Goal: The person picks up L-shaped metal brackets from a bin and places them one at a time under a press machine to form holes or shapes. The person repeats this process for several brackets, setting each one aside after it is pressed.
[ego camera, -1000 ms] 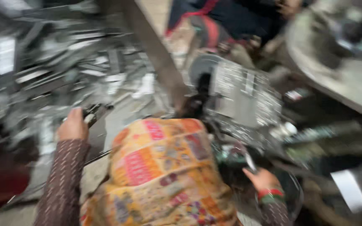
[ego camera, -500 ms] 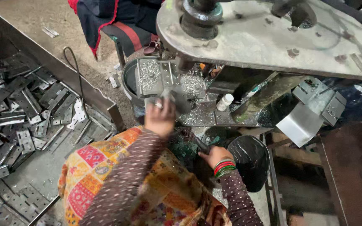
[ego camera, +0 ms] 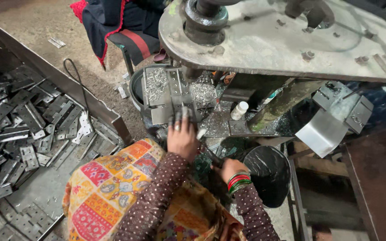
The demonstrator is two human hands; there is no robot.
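Observation:
My left hand (ego camera: 182,136) reaches forward to the press bed and holds a flat grey metal plate (ego camera: 177,96) against the die block (ego camera: 157,89), fingers over its near edge. Metal shavings (ego camera: 204,93) lie around the die. My right hand (ego camera: 228,168), with red and green bangles at the wrist, grips a dark lever handle (ego camera: 211,157) low beside the machine. A large grey press frame (ego camera: 273,35) hangs over the work area. A patterned orange cloth (ego camera: 108,187) covers my lap.
A metal tray (ego camera: 59,85) at left holds several flat punched plates (ego camera: 18,134). A black bucket (ego camera: 269,174) stands right of my right hand. A small white bottle (ego camera: 239,110) sits on the bed. Another person in dark clothes (ego camera: 117,22) sits beyond the machine.
My left hand swung from the plate pile at left over to the press bed, carrying a plate. The right hand stayed low on the lever. The view steadied on the machine.

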